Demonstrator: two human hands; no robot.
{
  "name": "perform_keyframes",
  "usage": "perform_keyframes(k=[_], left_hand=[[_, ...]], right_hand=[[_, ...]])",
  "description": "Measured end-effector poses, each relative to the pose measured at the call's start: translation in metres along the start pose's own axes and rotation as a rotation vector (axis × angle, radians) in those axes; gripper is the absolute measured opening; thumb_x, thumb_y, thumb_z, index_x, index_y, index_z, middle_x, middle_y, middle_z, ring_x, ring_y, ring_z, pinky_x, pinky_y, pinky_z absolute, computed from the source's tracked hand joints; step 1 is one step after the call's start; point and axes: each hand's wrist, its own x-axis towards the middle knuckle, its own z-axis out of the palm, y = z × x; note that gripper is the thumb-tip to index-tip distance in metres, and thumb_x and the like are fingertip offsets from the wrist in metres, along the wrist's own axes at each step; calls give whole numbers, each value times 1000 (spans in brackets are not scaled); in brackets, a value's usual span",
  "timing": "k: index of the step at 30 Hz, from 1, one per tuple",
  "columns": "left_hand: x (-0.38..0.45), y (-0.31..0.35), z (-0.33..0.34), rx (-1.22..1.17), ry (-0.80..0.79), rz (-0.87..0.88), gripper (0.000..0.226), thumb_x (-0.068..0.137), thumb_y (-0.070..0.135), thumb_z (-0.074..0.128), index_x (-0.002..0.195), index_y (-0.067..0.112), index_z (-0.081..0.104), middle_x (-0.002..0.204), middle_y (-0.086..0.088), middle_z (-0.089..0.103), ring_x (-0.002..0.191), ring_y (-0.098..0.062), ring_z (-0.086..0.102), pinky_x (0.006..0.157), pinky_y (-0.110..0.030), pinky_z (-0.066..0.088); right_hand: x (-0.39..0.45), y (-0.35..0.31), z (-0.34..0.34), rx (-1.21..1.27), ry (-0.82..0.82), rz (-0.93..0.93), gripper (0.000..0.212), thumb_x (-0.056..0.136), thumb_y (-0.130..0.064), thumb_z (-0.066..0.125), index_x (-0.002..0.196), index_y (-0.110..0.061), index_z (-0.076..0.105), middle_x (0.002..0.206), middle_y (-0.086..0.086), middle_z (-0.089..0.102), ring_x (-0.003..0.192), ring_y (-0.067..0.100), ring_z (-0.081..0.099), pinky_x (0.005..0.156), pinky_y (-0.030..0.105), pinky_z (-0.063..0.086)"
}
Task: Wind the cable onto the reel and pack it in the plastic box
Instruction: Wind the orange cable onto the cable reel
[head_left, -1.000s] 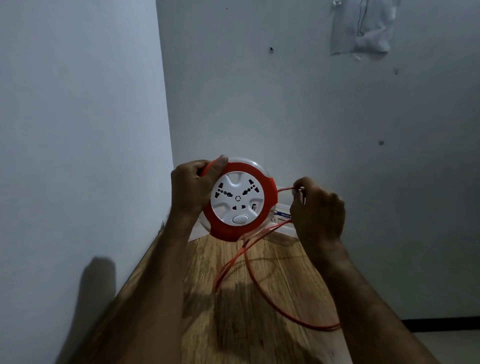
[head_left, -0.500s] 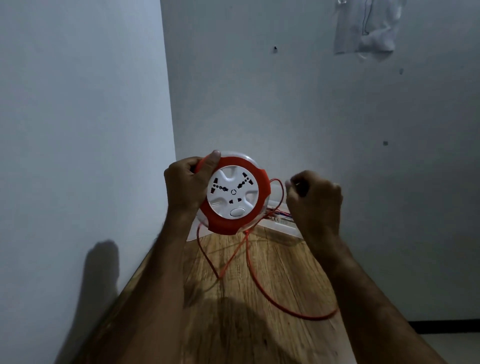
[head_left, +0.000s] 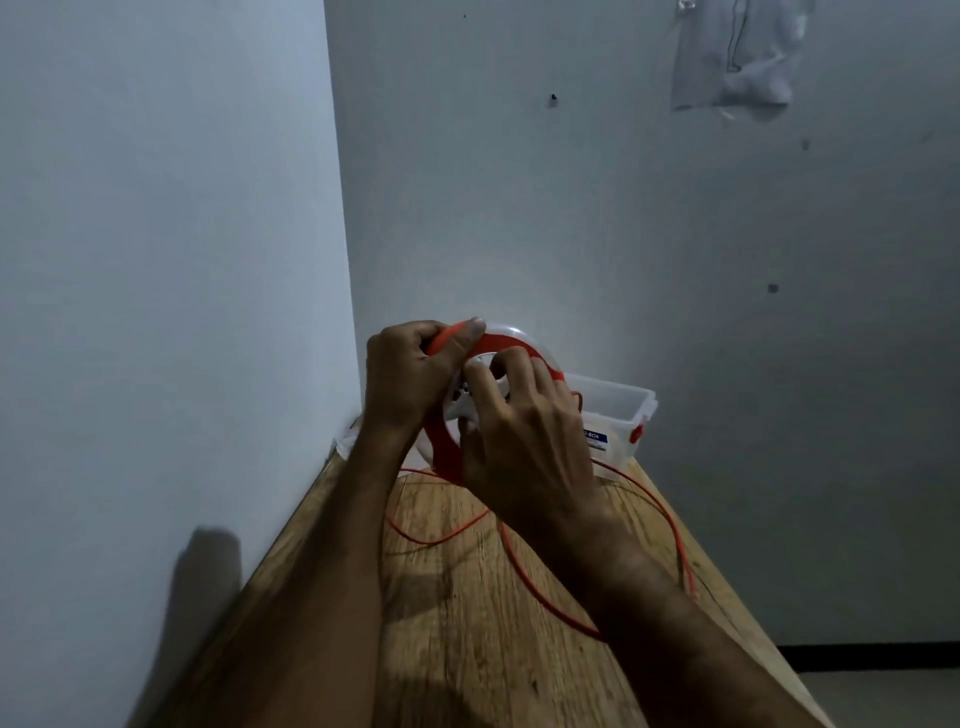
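Right hand (head_left: 524, 431) just jumped from the thin orange cable (head_left: 545, 592) onto the round orange-and-white plastic reel (head_left: 524, 348), fingers curled on its face; left hand (head_left: 410, 374) clamps the rim. Cable's mostly loose on the wooden table (head_left: 467, 649), so winding's barely started.

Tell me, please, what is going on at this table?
A person is winding an orange cable onto an orange-and-white reel. The left hand grips the reel's rim while the right hand lies over its white face. Much cable lies loose on the wooden table. The plastic box waits behind.
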Motion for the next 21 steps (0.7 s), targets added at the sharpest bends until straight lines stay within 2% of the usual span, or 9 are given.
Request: perform_keyframes(k=[4, 7, 9, 12, 14, 18, 21], left_hand=[[0, 3, 6, 6, -37, 31, 44, 88, 52, 66, 93, 10, 78, 84, -1, 76, 72, -5, 68, 67, -6, 51], [-1, 1, 5, 38, -19, 46, 44, 88, 53, 67, 92, 11, 78, 83, -1, 76, 71, -6, 67, 69, -14, 53], [-2, 0, 6, 46, -25, 45, 43, 88, 52, 68, 93, 11, 78, 84, -2, 77, 72, -9, 68, 72, -19, 55], [-2, 1, 8, 43, -16, 33, 43, 89, 51, 68, 95, 10, 78, 86, -3, 77, 74, -11, 69, 73, -19, 55], [-2, 2, 7, 42, 4, 37, 44, 89, 52, 67, 95, 10, 79, 87, -3, 77, 74, -10, 70, 72, -17, 54], [-1, 2, 8, 38, 2, 41, 47, 88, 54, 67, 97, 9, 78, 90, -4, 78, 76, -13, 71, 75, -22, 58], [-2, 1, 9, 35, 5, 31, 48, 87, 55, 67, 97, 9, 78, 90, -5, 77, 76, -13, 71, 75, -23, 58]], right_hand=[[0, 3, 0, -54, -25, 37, 55, 85, -56, 58, 119, -12, 59, 113, 13, 63, 101, 30, 60, 79, 45, 55], [1, 1, -5, -51, -21, 25, 61, 85, -55, 38, 116, -8, 62, 108, 15, 67, 95, 34, 65, 70, 45, 57], [0, -2, -6, -66, -25, 31, 61, 86, -52, 32, 113, -8, 64, 103, 15, 68, 87, 33, 67, 62, 39, 55], [-4, -2, 1, -100, -41, 58, 53, 92, -56, 48, 119, -13, 61, 113, 12, 68, 87, 28, 68, 62, 32, 53], [-6, -1, 7, -87, -44, 75, 58, 91, -62, 55, 124, -14, 57, 122, 12, 66, 86, 28, 70, 62, 31, 56], [-5, 0, 10, -75, -31, 57, 60, 94, -63, 43, 126, -13, 53, 128, 12, 63, 72, 25, 71, 57, 30, 58], [-3, 5, 10, 14, -1, 12, 58, 92, -59, 42, 124, -11, 51, 122, 13, 67, 72, 27, 72, 59, 33, 61]])
